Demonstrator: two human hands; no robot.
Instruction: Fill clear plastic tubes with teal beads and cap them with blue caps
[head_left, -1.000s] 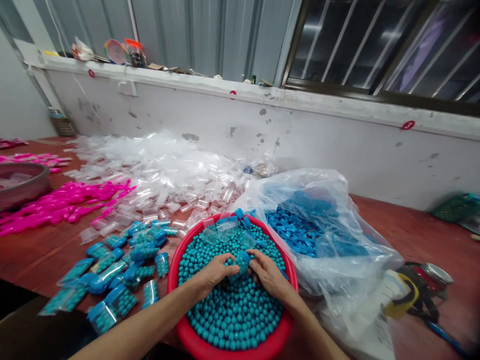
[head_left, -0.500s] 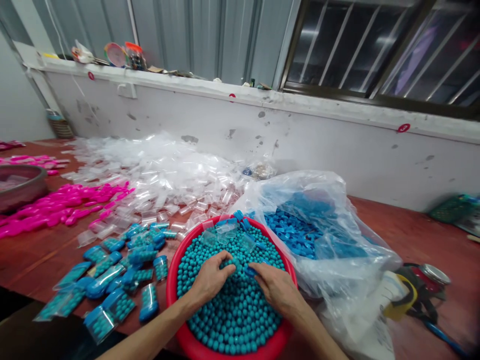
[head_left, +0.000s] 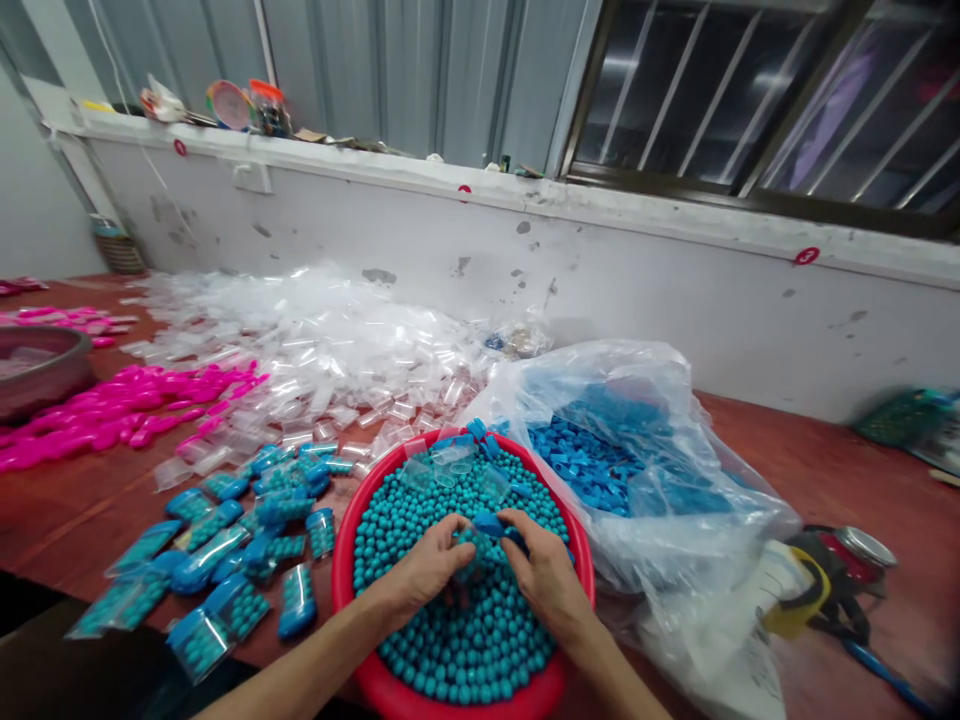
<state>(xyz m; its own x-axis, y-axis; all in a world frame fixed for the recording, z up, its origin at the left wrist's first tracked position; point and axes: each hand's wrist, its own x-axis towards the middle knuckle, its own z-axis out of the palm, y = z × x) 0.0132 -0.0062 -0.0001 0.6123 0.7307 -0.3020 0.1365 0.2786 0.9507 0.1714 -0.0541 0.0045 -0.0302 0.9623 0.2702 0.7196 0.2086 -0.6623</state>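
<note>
Risk first. The blue cap point(head_left: 489, 523) stood just above the beads point(head_left: 480, 655) near the centre of the red basin point(head_left: 344, 550), beside the small container point(head_left: 468, 552). In my judgement, a container tilted or squeezed too hard could spill its contents back into the basin, and a cap brought to its mouth askew could slip or seat badly. Loose clear pieces point(head_left: 452, 456) lay on the beads at twelve o'clock in the basin; a stray knuckle could push them under. The basin was filled well up, so a knock to its rim could send beads across the desk point(head_left: 772, 450).

Hands. The left hand point(head_left: 429, 568), entering from eight o'clock, was narrowed, with thumb and fingers closed about the container. The right hand point(head_left: 546, 572), entering from four o'clock, was likewise narrowed, its fingertips gripping the cap. The fingers masked the meeting point and the view was soft there, so whether cap and container touched could not be established.

Surroundings. From the basin, capped containers point(head_left: 214, 555) lay at nine to ten o'clock, a heap of clear empties point(head_left: 322, 335) at eleven, and an open plastic bag point(head_left: 679, 425) of blue caps point(head_left: 581, 465) at one to two.
</note>
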